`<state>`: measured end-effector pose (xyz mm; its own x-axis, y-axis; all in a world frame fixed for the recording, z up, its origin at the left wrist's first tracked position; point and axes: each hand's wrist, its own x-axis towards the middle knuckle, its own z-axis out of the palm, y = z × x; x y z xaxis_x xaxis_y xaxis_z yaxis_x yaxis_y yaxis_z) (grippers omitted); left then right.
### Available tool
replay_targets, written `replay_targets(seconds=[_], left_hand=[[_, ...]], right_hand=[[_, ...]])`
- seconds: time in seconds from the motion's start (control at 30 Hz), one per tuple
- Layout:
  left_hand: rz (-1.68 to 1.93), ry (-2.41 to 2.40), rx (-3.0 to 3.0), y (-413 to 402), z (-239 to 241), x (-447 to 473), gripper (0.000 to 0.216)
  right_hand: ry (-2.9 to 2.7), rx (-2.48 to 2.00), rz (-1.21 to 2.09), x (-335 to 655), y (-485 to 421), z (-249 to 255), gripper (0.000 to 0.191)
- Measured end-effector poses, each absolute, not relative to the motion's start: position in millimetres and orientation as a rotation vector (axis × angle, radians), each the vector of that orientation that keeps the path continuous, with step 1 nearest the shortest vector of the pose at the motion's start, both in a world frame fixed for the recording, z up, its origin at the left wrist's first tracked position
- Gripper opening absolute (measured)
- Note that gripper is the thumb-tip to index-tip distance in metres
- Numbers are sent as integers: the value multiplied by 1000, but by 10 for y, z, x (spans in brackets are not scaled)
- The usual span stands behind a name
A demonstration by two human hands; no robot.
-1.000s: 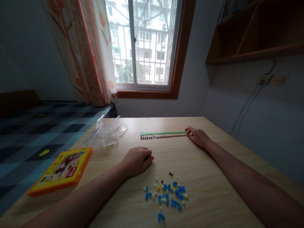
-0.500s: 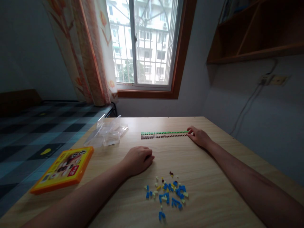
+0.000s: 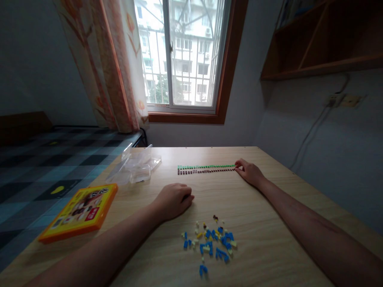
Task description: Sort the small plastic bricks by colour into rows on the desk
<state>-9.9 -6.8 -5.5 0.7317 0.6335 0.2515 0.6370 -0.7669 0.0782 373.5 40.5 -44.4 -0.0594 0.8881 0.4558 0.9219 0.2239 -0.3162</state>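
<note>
Across the pale wooden table, see the left hand resting loosely curled, palm hidden; cannot tell whether holding anything. Farther off, find the right hand, thumb and fingertips drawn narrow; cannot tell whether pinching a piece. Just at those fingertips, note the right ends of the green row and brown row. Probably best to nudge lightly, match the spacing and avoid brushing neighbouring bits. Nearer the body, leave alone the loose blue and yellow pieces. Compared with half a second ago, notice almost no change
</note>
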Motion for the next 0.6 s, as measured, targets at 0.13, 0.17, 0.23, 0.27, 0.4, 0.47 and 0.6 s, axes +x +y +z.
replay_targets(seconds=[0.13,0.17,0.23,0.27,0.4,0.47,0.6], left_hand=[[-432,-1061,-2912,-65,-64,-105,29],[-434,-1062,-2914,-67,-61,-104,30],[-429,-1064,-2923,-72,-50,-100,30],[-428,-1066,-2925,-74,-44,-98,30],[-423,-1060,-2928,-70,-36,-97,29],[-425,-1058,-2928,-74,-36,-96,29],[-459,-1007,-3007,-154,-6,-58,25]], right_hand=[[-1942,-1666,-80,3743,398,-455,15],[-1943,-1668,-83,3745,396,-456,15],[-1946,-1673,-92,3747,389,-456,14],[-1945,-1681,-101,3747,384,-456,13],[-1916,-1750,-129,3748,368,-456,10],[-1900,-1749,-143,3747,366,-458,10],[-1907,-1648,-185,3728,369,-459,9]])
